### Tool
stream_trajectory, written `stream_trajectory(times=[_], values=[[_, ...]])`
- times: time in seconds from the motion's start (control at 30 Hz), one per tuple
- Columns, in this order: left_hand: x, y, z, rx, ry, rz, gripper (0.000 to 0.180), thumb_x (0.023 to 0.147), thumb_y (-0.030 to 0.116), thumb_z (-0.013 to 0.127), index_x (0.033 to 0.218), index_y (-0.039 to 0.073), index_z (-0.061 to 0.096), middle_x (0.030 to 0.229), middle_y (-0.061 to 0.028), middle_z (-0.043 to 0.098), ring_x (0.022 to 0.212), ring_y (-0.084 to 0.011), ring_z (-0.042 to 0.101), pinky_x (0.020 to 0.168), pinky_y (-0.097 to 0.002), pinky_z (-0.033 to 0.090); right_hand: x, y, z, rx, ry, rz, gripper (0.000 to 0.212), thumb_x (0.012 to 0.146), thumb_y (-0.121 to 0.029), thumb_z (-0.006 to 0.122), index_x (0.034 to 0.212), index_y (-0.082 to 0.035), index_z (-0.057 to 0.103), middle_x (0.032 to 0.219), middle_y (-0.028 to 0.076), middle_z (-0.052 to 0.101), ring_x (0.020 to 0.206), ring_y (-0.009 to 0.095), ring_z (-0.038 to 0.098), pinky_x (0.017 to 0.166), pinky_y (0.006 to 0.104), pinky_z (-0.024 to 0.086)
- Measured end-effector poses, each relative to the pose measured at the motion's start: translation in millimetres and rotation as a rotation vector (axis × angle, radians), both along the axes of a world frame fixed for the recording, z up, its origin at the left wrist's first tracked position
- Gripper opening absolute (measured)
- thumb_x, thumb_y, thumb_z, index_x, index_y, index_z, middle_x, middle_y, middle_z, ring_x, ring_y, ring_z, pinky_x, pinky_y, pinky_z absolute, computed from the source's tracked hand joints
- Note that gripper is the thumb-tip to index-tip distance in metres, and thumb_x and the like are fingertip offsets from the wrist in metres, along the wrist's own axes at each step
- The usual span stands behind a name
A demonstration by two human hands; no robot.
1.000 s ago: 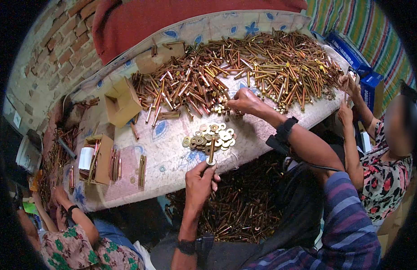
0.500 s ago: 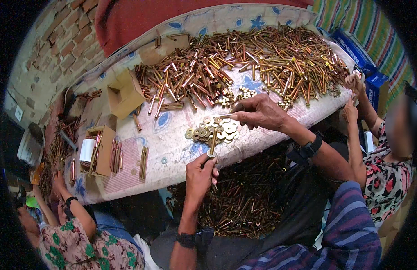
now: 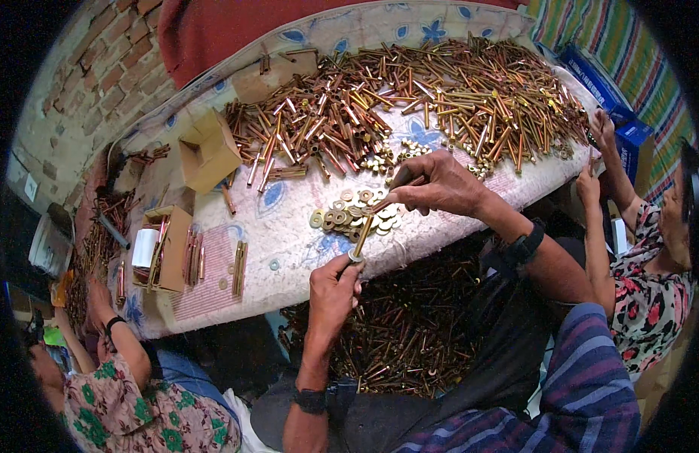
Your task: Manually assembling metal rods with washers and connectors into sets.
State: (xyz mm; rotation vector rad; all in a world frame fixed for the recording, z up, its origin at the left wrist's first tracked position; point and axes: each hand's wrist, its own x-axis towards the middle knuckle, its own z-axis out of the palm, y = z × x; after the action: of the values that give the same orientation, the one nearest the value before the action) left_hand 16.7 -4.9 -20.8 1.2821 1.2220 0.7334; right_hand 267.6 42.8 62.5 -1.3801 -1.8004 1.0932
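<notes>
"Looking at the left hand [image 3: 332, 293], how does it stand?"

"Thumb and fingers pinch a rod [image 3: 362, 236], just at the near edge of the bench [image 3: 289, 241]. The rod points up and leans a little right, with a pale washer [image 3: 355, 257] around it by the thumb."

"And the right hand [image 3: 440, 185]?"

"Fingertips drawn together by the rod's top end, pinching a small piece [image 3: 381, 205]. It's too blurred to say what it is, or whether it touches the rod."

"What lies about them?"

"A washer heap [image 3: 338, 218] just beyond the rod. Farther in are nuts [image 3: 381, 160], then a rod pile [image 3: 478, 98] strewn along the far edge toward the right corner."

"So what could go wrong?"

"A drop, I'd judge. Only fingertips hold the small piece; if it struck the rod's end off-centre, it could spring free and get lost in the washer heap."

"Anything worse?"

"If the left pinch slackened, or the right hand pushed down too hard, rod and washer could slip past the near edge into the metal parts [image 3: 417, 332] below. Picking them out of that dark jumble would be slow."
</notes>
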Motion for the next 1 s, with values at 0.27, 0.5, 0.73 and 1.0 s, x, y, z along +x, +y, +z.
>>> stream_trajectory(times=[0.27, 0.5, 0.73, 1.0], values=[[-4.5, 0.6, -23.4, 0.275, 0.123, -0.072, 0.014, 0.093, 0.011, 0.060, 0.092, 0.001, 0.069, 0.061, 0.0011, 0.055, 0.047, -0.0063, 0.048, 0.043, -0.0239, 0.039, 0.4, -5.6, 4.5, -0.068, -0.070, 0.084, 0.029, 0.086, -0.029, 0.074, 0.086, -0.001, 0.071, 0.066, 0.004, 0.065, 0.054, 0.009, 0.059, 0.048, 0.0270, 0.048], [9.2, -8.3, 16.7, 0.051, 0.101, -0.128, 0.027, 0.091, 0.006, 0.060, 0.117, 0.001, 0.065, 0.067, -0.0030, 0.059, 0.058, -0.0105, 0.056, 0.055, -0.0290, 0.046, -17.3, -13.7, -18.6, -0.139, -0.045, 0.271, 0.026, 0.086, -0.022, 0.075, 0.095, 0.001, 0.071, 0.074, 0.007, 0.069, 0.063, 0.010, 0.064, 0.054, 0.0269, 0.051], [6.1, -6.2, 12.4, 0.096, 0.039, -0.154, 0.029, 0.093, 0.006, 0.059, 0.121, 0.005, 0.065, 0.064, -0.0010, 0.059, 0.050, -0.0064, 0.053, 0.046, -0.0248, 0.042, -29.3, -11.4, -35.8, -0.221, 0.101, 0.289, 0.032, 0.087, -0.029, 0.074, 0.096, 0.001, 0.070, 0.076, 0.008, 0.070, 0.065, 0.012, 0.066, 0.056, 0.0291, 0.052], [4.5, -0.4, 7.7, -0.010, -0.047, -0.079, 0.023, 0.095, 0.010, 0.059, 0.113, 0.000, 0.068, 0.064, -0.0027, 0.060, 0.047, -0.0072, 0.051, 0.043, -0.0238, 0.041, -19.1, 5.9, -18.8, -0.341, 0.040, 0.322, 0.037, 0.089, -0.028, 0.070, 0.115, -0.001, 0.067, 0.083, 0.008, 0.071, 0.064, 0.012, 0.065, 0.054, 0.0257, 0.050]])
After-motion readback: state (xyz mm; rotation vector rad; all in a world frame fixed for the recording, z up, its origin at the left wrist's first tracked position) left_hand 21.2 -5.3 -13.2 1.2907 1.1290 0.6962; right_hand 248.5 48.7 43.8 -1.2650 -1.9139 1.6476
